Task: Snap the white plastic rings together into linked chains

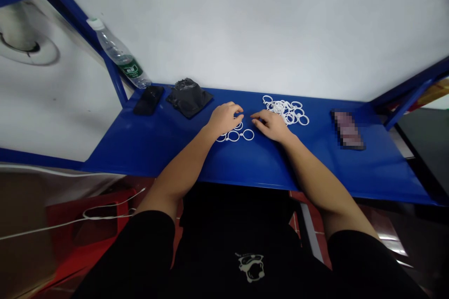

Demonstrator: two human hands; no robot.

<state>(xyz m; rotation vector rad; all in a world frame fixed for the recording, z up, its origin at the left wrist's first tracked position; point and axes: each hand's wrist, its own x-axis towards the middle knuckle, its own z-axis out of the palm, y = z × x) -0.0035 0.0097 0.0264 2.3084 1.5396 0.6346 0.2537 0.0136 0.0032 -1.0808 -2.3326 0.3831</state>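
On the blue shelf (pixel 147 149), left hand (pixel 223 119) and right hand (pixel 271 125) sit apart by rings (pixel 284 111).

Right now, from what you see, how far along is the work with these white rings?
Looks done: a few white plastic rings lie in a short row by the left hand, perhaps joined; I cannot tell. In hand: the left hand and the right hand are beside that row, and neither clearly holds a ring. Left: a larger loose heap of rings lies beyond the right hand, on the blue shelf.
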